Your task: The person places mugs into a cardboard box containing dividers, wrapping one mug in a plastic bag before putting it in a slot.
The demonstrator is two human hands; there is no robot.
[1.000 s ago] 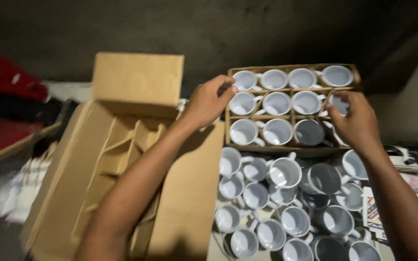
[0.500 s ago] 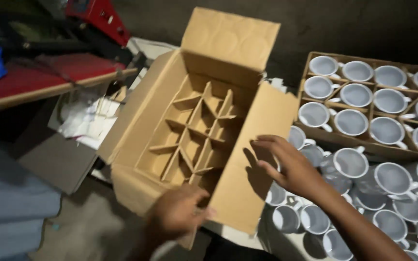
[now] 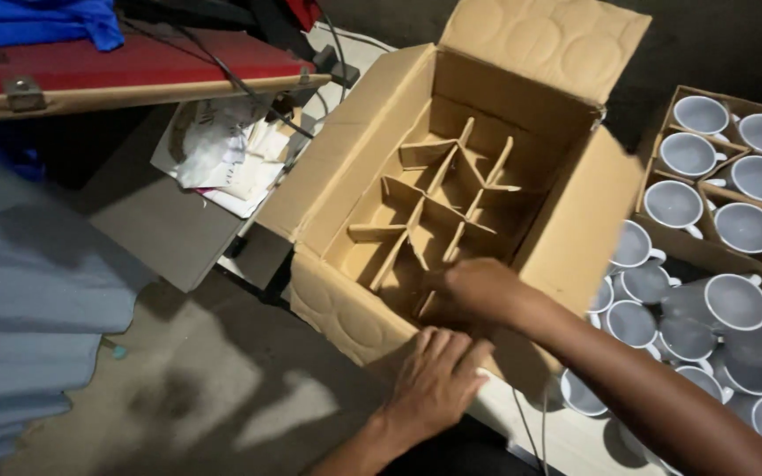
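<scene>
An open cardboard box [image 3: 451, 220] is sitting on the surface with its flaps spread, a cardboard divider grid [image 3: 438, 216] standing inside it. The left hand [image 3: 438, 383] is lying flat against the box's near wall, fingers [image 3: 451, 348] extended and close together, holding nothing. The right hand [image 3: 478, 291] is reaching over the near rim into the box, touching the grid's near cells; its fingers are blurred and partly hidden, so I cannot tell whether they are pinching the cardboard. Just right of the box, loose white mugs [image 3: 689, 326] are crowding together, and beyond them a tray [image 3: 663, 231] is holding more mugs in compartments. Papers [image 3: 222, 150] are lying to the box's left, near a red bench [image 3: 125, 70].
</scene>
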